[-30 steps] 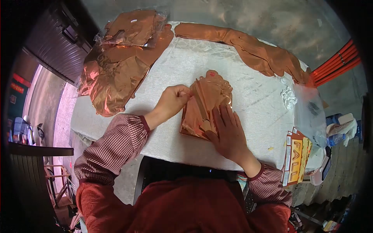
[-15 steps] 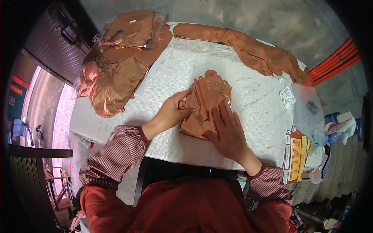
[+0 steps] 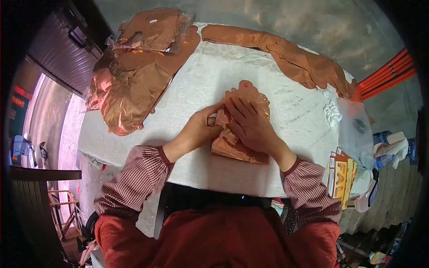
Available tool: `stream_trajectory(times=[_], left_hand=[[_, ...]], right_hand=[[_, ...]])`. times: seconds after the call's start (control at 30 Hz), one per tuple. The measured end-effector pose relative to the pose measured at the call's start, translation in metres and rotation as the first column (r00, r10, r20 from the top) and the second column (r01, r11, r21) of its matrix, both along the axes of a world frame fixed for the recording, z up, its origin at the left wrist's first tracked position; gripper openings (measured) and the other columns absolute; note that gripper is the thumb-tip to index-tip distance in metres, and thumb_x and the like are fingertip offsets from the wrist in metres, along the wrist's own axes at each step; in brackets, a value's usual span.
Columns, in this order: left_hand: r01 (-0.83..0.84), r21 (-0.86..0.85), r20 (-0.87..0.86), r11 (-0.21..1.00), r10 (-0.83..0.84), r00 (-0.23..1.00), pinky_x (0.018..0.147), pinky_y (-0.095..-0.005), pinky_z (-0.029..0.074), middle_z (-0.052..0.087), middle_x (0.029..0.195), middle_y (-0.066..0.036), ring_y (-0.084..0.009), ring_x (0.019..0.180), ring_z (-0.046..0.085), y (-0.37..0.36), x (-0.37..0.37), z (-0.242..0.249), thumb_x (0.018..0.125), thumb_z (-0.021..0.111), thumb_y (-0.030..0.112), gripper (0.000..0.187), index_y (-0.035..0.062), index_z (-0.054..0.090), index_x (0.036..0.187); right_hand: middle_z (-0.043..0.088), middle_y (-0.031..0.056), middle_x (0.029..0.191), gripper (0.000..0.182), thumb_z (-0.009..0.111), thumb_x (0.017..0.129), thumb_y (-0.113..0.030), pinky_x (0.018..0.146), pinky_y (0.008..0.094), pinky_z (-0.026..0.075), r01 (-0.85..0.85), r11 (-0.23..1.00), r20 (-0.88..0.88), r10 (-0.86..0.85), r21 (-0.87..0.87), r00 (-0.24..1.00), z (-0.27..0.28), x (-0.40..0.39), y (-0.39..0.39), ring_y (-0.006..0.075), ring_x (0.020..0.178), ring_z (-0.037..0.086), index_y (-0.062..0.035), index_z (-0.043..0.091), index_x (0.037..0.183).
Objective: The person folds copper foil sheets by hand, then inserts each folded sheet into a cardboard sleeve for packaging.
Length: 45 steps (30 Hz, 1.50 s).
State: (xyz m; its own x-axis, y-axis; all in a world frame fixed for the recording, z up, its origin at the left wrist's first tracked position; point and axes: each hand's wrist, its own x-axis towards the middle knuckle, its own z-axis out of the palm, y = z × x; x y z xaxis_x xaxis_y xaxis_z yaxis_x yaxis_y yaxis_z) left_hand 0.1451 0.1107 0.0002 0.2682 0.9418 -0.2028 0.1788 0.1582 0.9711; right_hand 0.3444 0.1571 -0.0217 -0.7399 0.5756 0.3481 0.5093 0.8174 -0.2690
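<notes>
A folded copper-coloured foil piece (image 3: pixel 241 151) lies on the white-covered table, its rounded tab with a red mark pointing away from me. At its left edge, my left hand (image 3: pixel 201 128) pinches the foil between thumb and fingers. My right hand (image 3: pixel 254 127) rests flat across the middle of the foil, fingers stretched toward the upper left, their tips near the fingers of my left hand. Part of the foil is hidden under the right hand.
Large copper foil sheets (image 3: pixel 134 89) lie at the table's left, topped by a clear-bagged foil pack (image 3: pixel 152 29). A long foil strip (image 3: pixel 286 53) follows the far edge. White crumpled material (image 3: pixel 332 114) and yellow printed cards (image 3: pixel 342 178) are at right.
My right hand has moved up and to the left over the foil, uncovering its lower part. My left hand stays at the left edge, nearly still.
</notes>
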Motion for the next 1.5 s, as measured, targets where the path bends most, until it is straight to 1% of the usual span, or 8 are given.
stream_trajectory(times=[0.3,0.6,0.83,1.0,1.13,1.2,1.3,1.5], left_hand=[[-0.161,0.025,0.171,0.987,0.155,0.973,0.073,-0.0197,0.047,0.046,0.128,-0.009,-0.0097,0.092,0.057,-0.016,0.005,-0.015,0.086,0.053,-0.011,0.063,0.0046,0.03,0.143],[-0.14,0.25,-0.138,0.958,0.179,0.974,0.069,-0.0183,0.046,0.042,0.126,-0.005,-0.0076,0.088,0.052,-0.063,0.007,0.006,0.079,0.06,-0.014,0.069,0.007,0.036,0.14],[-0.107,0.265,-0.142,0.958,0.149,0.979,0.069,-0.0192,0.045,0.046,0.119,-0.007,-0.0088,0.081,0.052,-0.076,0.004,-0.001,0.078,0.062,-0.013,0.054,0.0027,0.049,0.128],[0.278,0.6,-0.585,0.751,0.174,0.792,0.084,-0.0314,0.047,0.05,0.121,-0.016,-0.0281,0.099,0.056,-0.068,0.002,0.019,0.077,0.066,-0.008,0.053,-0.002,0.049,0.127],[0.24,0.614,-0.474,0.752,0.109,0.874,0.099,-0.0395,0.04,0.046,0.128,-0.022,-0.0344,0.12,0.046,-0.035,0.023,0.004,0.081,0.069,0.014,0.056,-0.0061,0.045,0.128],[0.368,0.49,-0.715,0.79,0.123,0.688,0.109,-0.0415,0.029,0.029,0.144,-0.024,-0.0378,0.135,0.03,-0.029,0.028,-0.01,0.081,0.069,0.027,0.078,-0.0084,0.031,0.138],[0.398,0.41,-0.781,0.821,0.09,0.618,0.113,-0.0448,0.02,0.022,0.148,-0.026,-0.0384,0.14,0.019,-0.032,0.024,-0.007,0.08,0.067,0.042,0.09,-0.0116,0.025,0.139],[0.336,0.295,-0.813,0.895,0.05,0.579,0.112,-0.046,0.021,0.021,0.148,-0.027,-0.04,0.14,0.018,-0.065,0.017,0.01,0.081,0.067,0.038,0.087,-0.0111,0.026,0.139]], right_hand=[[0.04,0.0178,0.141,0.054,0.046,0.093,-0.037,0.107,0.0455,0.027,0.048,0.999,0.122,-0.051,0.024,0.991,-0.002,0.0,-0.001,0.0361,0.13,0.037,-0.0073,0.041,0.138],[0.04,0.0169,0.142,0.058,0.046,0.093,-0.044,0.107,0.0459,0.027,0.093,0.996,0.111,-0.093,-0.001,0.99,-0.006,0.0,-0.003,0.0349,0.132,0.035,-0.0074,0.042,0.138],[0.04,0.0166,0.142,0.06,0.049,0.091,-0.045,0.108,0.0457,0.028,0.111,0.993,0.082,-0.113,0.024,0.99,-0.01,0.0,-0.003,0.0334,0.132,0.036,-0.0075,0.042,0.137],[0.039,0.0173,0.142,0.057,0.049,0.092,-0.041,0.108,0.0456,0.029,0.101,0.995,0.068,-0.103,0.02,0.992,-0.01,0.001,-0.003,0.0333,0.132,0.036,-0.0083,0.042,0.137],[0.046,0.0168,0.137,0.052,0.046,0.093,-0.039,0.108,0.0462,0.029,0.087,0.994,0.025,-0.089,0.067,0.996,-0.014,-0.001,-0.001,0.0315,0.131,0.039,-0.0065,0.047,0.133],[0.042,0.0172,0.14,0.051,0.046,0.093,-0.035,0.108,0.0469,0.028,0.096,0.994,0.067,-0.099,0.046,0.993,-0.016,0.0,-0.001,0.0323,0.132,0.037,-0.0071,0.045,0.135],[0.038,0.0171,0.143,0.05,0.046,0.092,-0.031,0.108,0.0479,0.027,0.108,0.994,0.097,-0.108,0.009,0.989,-0.014,0.001,-0.003,0.0329,0.134,0.034,-0.0083,0.042,0.137],[0.037,0.0162,0.144,0.05,0.047,0.092,-0.031,0.109,0.0483,0.026,0.098,0.995,0.07,-0.097,-0.021,0.993,-0.008,0.001,-0.004,0.0328,0.134,0.034,-0.0087,0.042,0.137]])
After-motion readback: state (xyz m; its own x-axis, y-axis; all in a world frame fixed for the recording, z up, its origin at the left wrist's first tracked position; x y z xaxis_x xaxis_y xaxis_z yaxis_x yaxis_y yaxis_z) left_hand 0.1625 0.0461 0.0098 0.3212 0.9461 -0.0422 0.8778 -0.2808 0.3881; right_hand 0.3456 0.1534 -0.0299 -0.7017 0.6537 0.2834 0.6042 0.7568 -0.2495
